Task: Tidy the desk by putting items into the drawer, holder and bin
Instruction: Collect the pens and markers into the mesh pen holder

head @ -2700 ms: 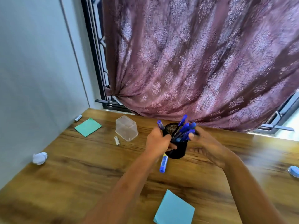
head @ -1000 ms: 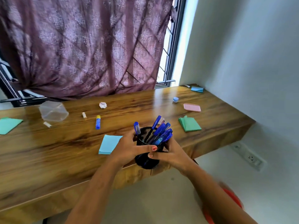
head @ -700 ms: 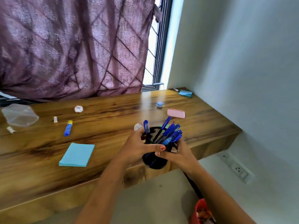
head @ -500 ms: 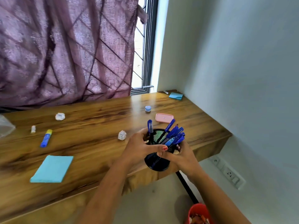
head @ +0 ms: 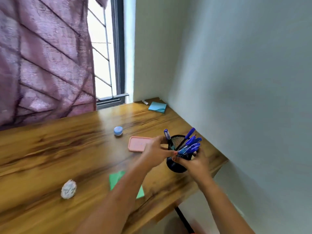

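Left hand [head: 156,153], right hand [head: 195,163]: fingers wrap mesh holder [head: 176,165]. Pens [head: 190,146] lean toward 2 o'clock; any tilt could spill them off tabletop [head: 211,157] edge.

I log a wooden desk [head: 50,149], grain running L-R. On it: crumpled paper ball [head: 68,191], lower left; green note pad [head: 116,179], lower centre, partly hidden; pink lid [head: 136,144] and blue-capped jar [head: 118,130], centre; blue note pad [head: 157,107] w/ small white stick [head: 145,102] near it, far corner.

pink lid [head: 136,144] just left of holder [head: 176,166], wall [head: 236,98] close right, open desk [head: 148,122] behind
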A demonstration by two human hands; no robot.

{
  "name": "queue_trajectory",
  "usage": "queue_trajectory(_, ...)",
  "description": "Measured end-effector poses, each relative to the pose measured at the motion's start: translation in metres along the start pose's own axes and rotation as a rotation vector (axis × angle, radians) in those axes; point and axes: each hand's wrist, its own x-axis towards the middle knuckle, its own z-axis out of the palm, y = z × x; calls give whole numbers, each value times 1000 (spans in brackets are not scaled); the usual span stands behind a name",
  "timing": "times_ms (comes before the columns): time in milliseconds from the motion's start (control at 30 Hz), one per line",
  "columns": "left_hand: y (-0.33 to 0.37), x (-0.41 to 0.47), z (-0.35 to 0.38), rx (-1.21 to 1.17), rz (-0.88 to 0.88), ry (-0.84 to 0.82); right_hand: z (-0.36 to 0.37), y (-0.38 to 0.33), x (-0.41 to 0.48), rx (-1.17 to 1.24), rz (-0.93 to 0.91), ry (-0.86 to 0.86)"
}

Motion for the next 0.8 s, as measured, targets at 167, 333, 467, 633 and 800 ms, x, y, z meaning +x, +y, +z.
queue_trajectory(167,14,82,36,66,-6,-124,-20,19,68,-32,46,167)
queue_trajectory(333,25,133,67,100,-2,-158,-46,29,116,-120,57,212)
queue_trajectory(467,26,151,82,143,-39,-124,-56,45,139,-144,60,201)
queue_trajectory(633,28,159,94,157,-40,-125,-63,60,148,-105,79,168)
queue_trajectory(800,31,160,103,156,-80,-102,-70,61,152,-182,42,131)
